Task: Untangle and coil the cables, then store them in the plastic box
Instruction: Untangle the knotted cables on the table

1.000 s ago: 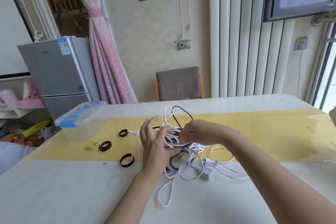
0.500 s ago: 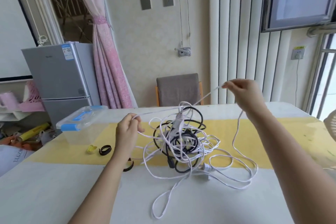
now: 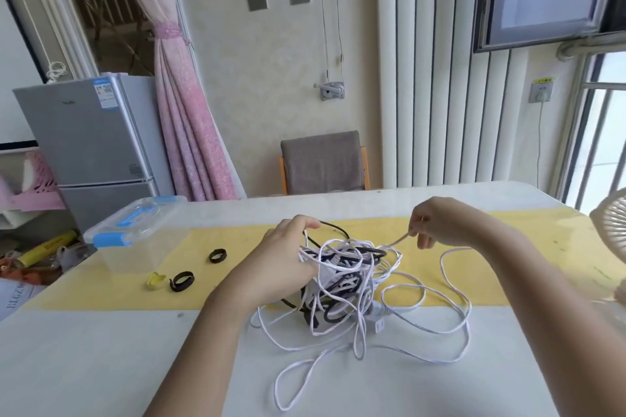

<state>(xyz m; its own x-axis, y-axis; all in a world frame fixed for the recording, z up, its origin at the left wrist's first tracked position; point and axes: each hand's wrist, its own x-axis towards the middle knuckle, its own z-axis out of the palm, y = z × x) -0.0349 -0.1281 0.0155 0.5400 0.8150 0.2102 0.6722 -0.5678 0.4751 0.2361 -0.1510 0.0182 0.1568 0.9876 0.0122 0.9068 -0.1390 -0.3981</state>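
Clear glossy plastic box (image 3: 135,240); smooth white and black cables (image 3: 342,284); perhaps cloth-covered chair (image 3: 323,161)

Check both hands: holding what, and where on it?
Right hand pinches a white cable strand just above the tangle. Left hand grips the tangle's upper left side, fingers curled round a black cable loop.

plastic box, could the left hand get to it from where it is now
Probably yes: the plastic box sits left of the left hand, with only black straps between. The hand must first release the cables.
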